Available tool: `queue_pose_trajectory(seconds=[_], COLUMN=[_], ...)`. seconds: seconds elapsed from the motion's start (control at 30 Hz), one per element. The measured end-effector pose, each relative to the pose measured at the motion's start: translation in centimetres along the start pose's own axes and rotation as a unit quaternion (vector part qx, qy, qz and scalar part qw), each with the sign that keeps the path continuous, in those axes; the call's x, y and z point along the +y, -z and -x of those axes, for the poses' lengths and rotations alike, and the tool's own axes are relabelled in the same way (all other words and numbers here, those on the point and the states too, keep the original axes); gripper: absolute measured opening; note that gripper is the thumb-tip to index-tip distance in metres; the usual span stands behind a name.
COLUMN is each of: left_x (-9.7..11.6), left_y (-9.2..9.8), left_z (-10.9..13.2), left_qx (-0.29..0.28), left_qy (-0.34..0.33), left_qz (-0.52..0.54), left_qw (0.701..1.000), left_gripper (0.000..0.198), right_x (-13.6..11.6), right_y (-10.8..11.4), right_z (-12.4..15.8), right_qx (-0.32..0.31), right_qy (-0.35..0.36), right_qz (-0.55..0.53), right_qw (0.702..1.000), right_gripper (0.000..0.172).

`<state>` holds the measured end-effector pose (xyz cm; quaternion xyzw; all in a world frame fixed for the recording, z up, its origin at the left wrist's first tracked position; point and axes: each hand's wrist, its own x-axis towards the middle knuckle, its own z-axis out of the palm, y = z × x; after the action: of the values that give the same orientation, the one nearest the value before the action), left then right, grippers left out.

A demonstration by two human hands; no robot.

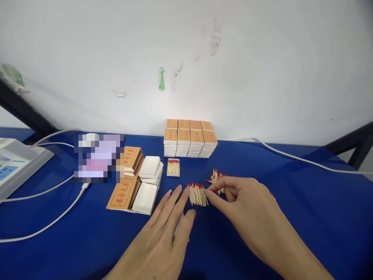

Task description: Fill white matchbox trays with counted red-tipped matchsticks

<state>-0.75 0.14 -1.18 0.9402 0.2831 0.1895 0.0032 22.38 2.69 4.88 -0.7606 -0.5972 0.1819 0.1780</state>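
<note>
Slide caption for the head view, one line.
Left hand and right hand flank red-tipped matches, stacked matchboxes behind.

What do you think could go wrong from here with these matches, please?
The bundle lies loose between the left hand and the right hand, so uneven pressure might fan it out. The pile partly behind the right hand could scatter if brushed. The filled tray beyond the left hand has no cover, so a knock might spill it.
</note>
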Motion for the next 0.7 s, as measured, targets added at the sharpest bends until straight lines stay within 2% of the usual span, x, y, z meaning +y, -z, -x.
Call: queue_pose_trajectory(seconds=[0.1, 0.3, 0.37, 0.5, 0.6, 0.7], left_x=[-0.2, -0.2, -0.3, -0.3, -0.2, -0.2], left_y=[-0.2, -0.2, -0.2, -0.1, -0.1, -0.1], left_z=[0.1, 0.1, 0.1, 0.0, -0.2, -0.2], left_qx=[-0.006, -0.004, -0.006, -0.010, -0.006, 0.001], left_qy=[0.007, 0.004, 0.006, 0.006, 0.001, -0.002], left_qz=[0.015, 0.005, 0.003, 0.014, 0.013, 0.009], left_qw=[1.000, 1.000, 1.000, 1.000, 1.000, 1.000], left_gripper=[0.076, 0.071, 0.066, 0.073, 0.070, 0.080], right_x=[-0.3, -0.8, -0.6, 0.1, 0.3, 0.2], right_y=[-0.6, -0.4, 0.0, 0.5, 0.5, -0.1], right_z=[-0.2, -0.1, -0.1, -0.5, -0.5, -0.4], right_qx=[0.006, 0.038, 0.052, 0.074, 0.069, 0.056], right_qy=[-0.002, 0.005, -0.007, -0.031, -0.025, 0.000], right_qz=[-0.031, -0.007, 0.007, 0.056, 0.089, 0.138], right_qw=[0.999, 0.999, 0.999, 0.995, 0.993, 0.989], right_gripper=[0.029, 0.038, 0.035, 0.022, 0.015, 0.016])
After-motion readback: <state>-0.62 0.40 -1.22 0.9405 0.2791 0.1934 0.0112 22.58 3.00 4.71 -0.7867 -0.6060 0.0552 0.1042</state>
